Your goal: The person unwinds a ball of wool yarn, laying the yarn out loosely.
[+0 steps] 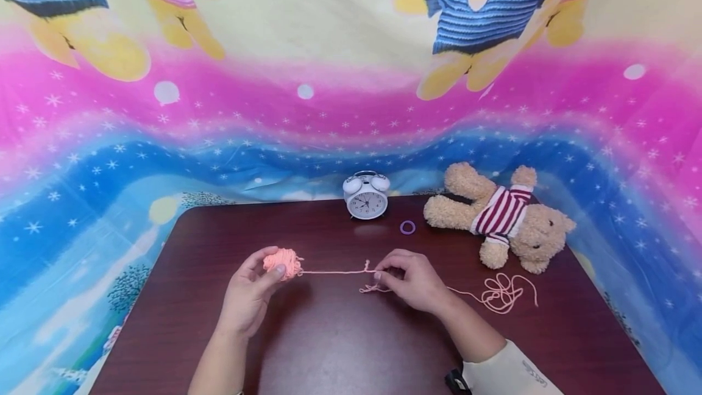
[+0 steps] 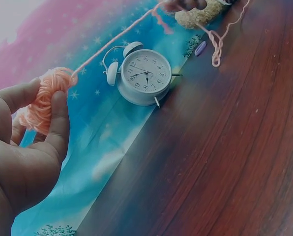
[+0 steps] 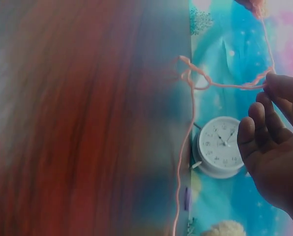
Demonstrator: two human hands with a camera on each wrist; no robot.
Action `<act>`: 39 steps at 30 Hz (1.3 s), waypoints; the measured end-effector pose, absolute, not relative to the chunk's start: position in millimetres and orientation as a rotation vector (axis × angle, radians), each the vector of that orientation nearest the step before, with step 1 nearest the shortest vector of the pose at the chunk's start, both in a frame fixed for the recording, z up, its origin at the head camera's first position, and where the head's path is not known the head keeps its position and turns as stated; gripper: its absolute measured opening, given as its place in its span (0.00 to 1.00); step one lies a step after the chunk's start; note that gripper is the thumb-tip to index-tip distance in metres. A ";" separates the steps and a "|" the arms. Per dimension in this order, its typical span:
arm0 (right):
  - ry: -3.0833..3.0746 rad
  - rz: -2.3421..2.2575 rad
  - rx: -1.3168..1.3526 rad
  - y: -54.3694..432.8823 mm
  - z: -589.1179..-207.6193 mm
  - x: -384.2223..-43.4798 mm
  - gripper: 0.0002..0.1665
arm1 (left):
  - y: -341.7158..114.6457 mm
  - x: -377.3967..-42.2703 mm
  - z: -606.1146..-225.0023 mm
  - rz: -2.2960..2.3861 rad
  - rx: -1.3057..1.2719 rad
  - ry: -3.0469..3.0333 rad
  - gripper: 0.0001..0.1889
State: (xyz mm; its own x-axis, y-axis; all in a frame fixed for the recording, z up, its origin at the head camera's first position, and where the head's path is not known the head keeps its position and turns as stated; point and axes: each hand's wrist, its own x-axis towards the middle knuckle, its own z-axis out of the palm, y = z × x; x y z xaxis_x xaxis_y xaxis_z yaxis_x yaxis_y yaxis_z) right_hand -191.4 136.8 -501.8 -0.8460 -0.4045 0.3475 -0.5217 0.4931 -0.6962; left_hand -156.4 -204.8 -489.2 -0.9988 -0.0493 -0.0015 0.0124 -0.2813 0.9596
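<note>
So the left hand [image 1: 247,297] pinches the peach yarn ball [image 1: 282,263], thumb on the near side and fingers behind, probably so the winding doesn't slip. Over on the right, the right hand [image 1: 414,279] has thumb and index pressed together on the yarn; from the right wrist view, the other fingers are curled loosely and look off the strand. The strand [image 1: 334,272] runs pretty much straight between them, so I'd guess pulling the hands apart is what takes the slack out. A tangled bit dangles by the right fingertips, and the rest trails right into loose loops [image 1: 501,294] on the table [image 1: 329,346]. Farther back there's a white alarm clock [image 1: 366,200], a purple ring [image 1: 407,228] just right of it, and a teddy bear [image 1: 504,218] lying on its side at far right, seemingly out of the yarn's way.
</note>
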 end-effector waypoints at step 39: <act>-2.620 1.018 0.592 268.0 -505.6 -167.2 0.12 | -244.6 -154.4 -486.4 -2.417 0.229 -1.793 0.21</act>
State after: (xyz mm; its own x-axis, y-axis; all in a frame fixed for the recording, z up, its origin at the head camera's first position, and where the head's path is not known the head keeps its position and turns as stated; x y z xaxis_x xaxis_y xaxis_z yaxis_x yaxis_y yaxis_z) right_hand -167.2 268.0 -505.6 -0.8807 -0.2747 0.3860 -0.4632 0.6699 -0.5802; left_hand -154.4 -244.6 -486.4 -0.9809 -0.1884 -0.0480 0.0088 -0.2893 0.9572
